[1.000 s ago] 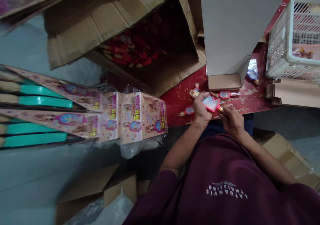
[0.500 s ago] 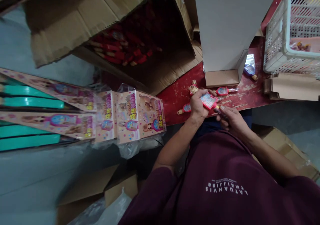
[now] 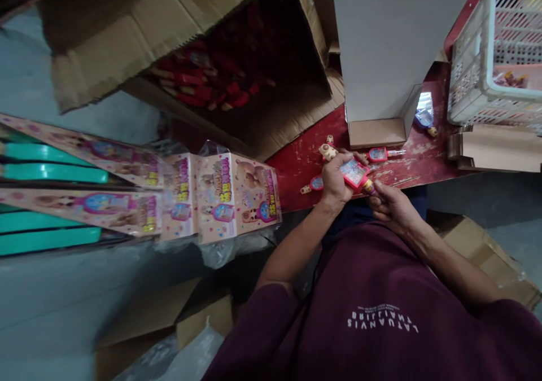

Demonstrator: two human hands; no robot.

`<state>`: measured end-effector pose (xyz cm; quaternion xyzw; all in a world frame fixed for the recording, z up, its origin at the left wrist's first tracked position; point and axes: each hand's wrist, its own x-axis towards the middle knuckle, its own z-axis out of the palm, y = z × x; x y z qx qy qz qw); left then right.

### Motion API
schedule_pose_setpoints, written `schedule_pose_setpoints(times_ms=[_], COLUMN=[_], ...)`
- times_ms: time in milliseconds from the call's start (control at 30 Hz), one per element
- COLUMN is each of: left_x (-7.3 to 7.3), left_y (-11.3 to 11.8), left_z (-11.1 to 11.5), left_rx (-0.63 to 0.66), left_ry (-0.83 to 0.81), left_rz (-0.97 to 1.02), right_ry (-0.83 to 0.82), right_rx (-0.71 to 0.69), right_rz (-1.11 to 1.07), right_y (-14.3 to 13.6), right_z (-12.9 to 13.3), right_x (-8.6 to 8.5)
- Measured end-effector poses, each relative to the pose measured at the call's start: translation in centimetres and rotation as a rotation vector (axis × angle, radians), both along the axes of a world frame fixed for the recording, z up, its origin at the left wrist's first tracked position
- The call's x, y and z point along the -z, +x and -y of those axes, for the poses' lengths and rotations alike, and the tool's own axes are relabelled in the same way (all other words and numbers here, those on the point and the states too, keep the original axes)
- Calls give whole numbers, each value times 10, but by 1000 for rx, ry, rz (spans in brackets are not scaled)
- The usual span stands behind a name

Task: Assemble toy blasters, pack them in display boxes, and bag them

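My left hand [image 3: 336, 180] is closed around a red toy [image 3: 354, 172] with a clear picture window. A tan spotted animal-shaped end [image 3: 328, 151] shows just past that hand; it appears to be the toy's handle. At the toy's near end, the closed fingers of my right hand [image 3: 390, 201] grip a small yellow-and-purple piece [image 3: 370, 187], perhaps a wrapped candy; they hide part of it. Behind, another red toy [image 3: 377, 154] with a clear tube lies on the red table [image 3: 302, 138]. A blue toy [image 3: 317, 183] lies left of my left hand.
Left, an open carton [image 3: 271, 135] holds many red toys, beside printed display boxes [image 3: 215, 200]. A tall white-grey box [image 3: 376, 48] stands ahead. Right are a blue toy [image 3: 424, 117], a white plastic basket [image 3: 470, 82] and flat cardboard [image 3: 503, 148]. More cartons [image 3: 478, 240] sit below.
My right hand has shifted slightly, and the yellow-and-purple piece now shows more clearly against the red toy's end. My left hand holds the toy in nearly the same place.
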<state>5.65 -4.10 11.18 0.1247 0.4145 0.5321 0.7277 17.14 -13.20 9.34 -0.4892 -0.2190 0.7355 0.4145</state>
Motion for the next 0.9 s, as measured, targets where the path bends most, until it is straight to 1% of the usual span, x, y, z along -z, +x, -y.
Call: schedule_pose_setpoints(times_ms=[33,67,100,200,233,267,300,333,400,467,500,533,567,600,633,667,733,800,833,900], left_x=[1,2,2,2,2,3,4,5,8,10,11,11,11,10,9,8,6,4,3,-1], left_y=[-2,-4,-5,-6,-5,-4,-3,-3,-2,-1,0,1,3,4,6,8,12,14,15,15], left_z=[-2,-4,-6,-8,-7,-5,-4,-2,-1,-1,-1,-3,-4,-5,-7,-8,-11,-11,-11,-8], left_rx=[15,23,21,-14,-23,-25,-17,3,60,114,132,142,148,147,136,115,63,25,18,16], left_ry=[-2,-7,-12,17,44,73,97,111,98,68,60,60,63,65,65,61,41,19,12,11], left_rz=[-2,-5,-10,-20,-18,-16,-15,-14,-7,8,15,20,21,20,18,16,13,5,1,-7], right_ry=[3,63,170,580,673,710,683,599,323,60,-15,-53,-51,-5,83,209,529,818,923,1055], right_rx=[-22,-12,23,157,178,182,178,172,142,73,32,-7,-26,-18,15,67,173,216,215,190], right_rz=[13,107,263,803,901,925,876,760,393,17,-114,-183,-178,-95,61,277,782,1213,1363,1528], right_y=[-1,-1,-3,-7,-9,-10,-10,-11,-9,-6,-3,-1,1,3,4,6,8,11,13,15], right_z=[-1,-2,-3,-3,-2,-1,1,3,6,7,6,6,5,4,4,5,6,7,8,7], right_x=[0,2,6,21,25,27,27,26,19,9,5,3,2,3,6,10,20,31,35,39])
